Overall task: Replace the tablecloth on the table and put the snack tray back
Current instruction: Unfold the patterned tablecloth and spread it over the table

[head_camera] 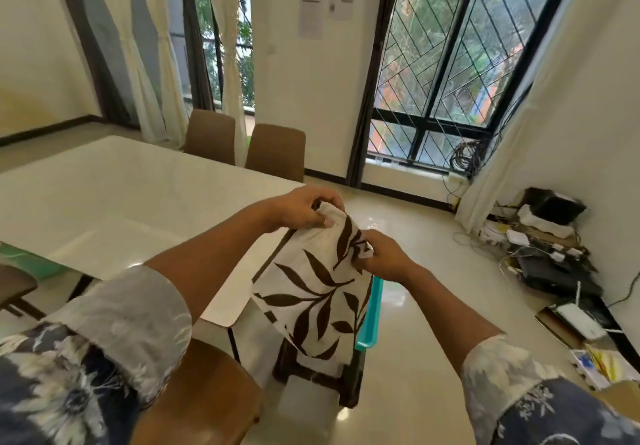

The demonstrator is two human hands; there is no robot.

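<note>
A folded white tablecloth [317, 292] with a brown leaf pattern hangs in the air beyond the near right corner of the bare white table [114, 195]. My left hand [304, 209] grips its top edge. My right hand [381, 257] pinches the cloth's right corner, a little lower. Behind the hanging cloth, a teal tray [372, 316] rests on a dark chair [349, 382]; the cloth hides most of both.
Two brown chairs [277, 150] stand at the table's far side, and another brown chair [204, 392] is under my arms. A green item [24, 261] lies at the table's left edge. Routers, cables and boxes [550, 254] clutter the floor by the right wall.
</note>
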